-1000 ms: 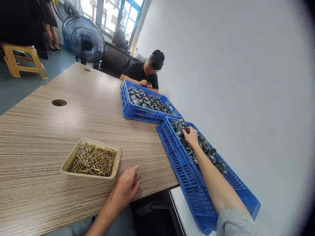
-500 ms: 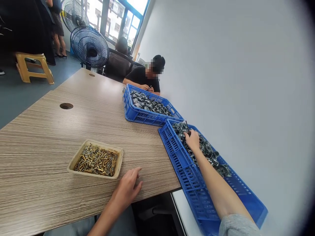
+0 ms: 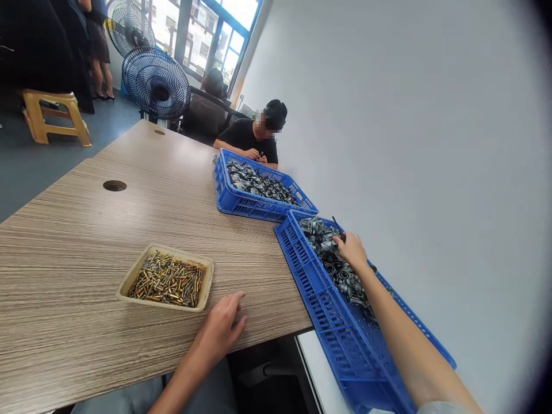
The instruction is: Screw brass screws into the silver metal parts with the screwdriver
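Observation:
My right hand reaches over the near blue crate, its fingers closed round a dark part with a thin black rod that sticks up past the fingertips. The palm side is hidden, so its exact kind cannot be made out. Under and around that hand lies a heap of grey metal castings with round openings. My left hand rests at the table's near edge, fingers loosely stretched, holding nothing. Left of it stands a shallow cream tray full of small brass pins, with springs among them.
Beyond the near crate, a second blue crate of metal parts stands on the wooden table. A co-worker sits behind it, handling a small part. Fans and a yellow stool are farther back; a white wall borders the right.
My right hand, with the dark part, has moved slightly right and down over the heap in the near crate. My left hand has stayed almost still; the view has shifted slightly.

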`<state>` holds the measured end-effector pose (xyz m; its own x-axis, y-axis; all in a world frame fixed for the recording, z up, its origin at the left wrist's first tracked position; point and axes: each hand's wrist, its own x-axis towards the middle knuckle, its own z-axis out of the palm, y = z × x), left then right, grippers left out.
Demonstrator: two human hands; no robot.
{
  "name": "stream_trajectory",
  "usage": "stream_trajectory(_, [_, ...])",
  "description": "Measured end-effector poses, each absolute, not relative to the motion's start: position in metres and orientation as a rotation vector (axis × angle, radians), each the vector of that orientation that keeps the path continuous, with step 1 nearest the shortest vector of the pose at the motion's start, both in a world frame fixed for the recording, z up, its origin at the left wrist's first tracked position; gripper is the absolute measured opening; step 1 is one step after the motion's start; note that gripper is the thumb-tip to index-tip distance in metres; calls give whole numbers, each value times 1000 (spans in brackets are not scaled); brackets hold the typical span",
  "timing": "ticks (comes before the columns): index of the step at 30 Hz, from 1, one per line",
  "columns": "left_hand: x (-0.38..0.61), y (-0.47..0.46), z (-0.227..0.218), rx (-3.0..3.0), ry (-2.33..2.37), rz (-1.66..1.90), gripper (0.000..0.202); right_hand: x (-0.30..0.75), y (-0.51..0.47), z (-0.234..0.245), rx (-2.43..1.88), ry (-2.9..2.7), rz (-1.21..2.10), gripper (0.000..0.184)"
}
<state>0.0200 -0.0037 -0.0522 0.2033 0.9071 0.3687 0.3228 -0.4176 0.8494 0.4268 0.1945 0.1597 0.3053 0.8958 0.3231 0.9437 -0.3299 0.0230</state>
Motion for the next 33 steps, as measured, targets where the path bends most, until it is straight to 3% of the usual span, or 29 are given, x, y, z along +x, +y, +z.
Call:
stream_trajectory(12, [18, 1, -52, 1828, 1130, 1259, 46, 333, 116, 172, -1937, -2060, -369, 21])
stream_trajectory(23, [16, 5, -49, 1797, 1288, 1481, 73, 197, 55, 59, -1539, -2087, 267, 3])
stream_trajectory(33, [16, 10, -58, 1690, 1264, 1450, 66, 184, 31, -5, -1352, -1636, 599, 19])
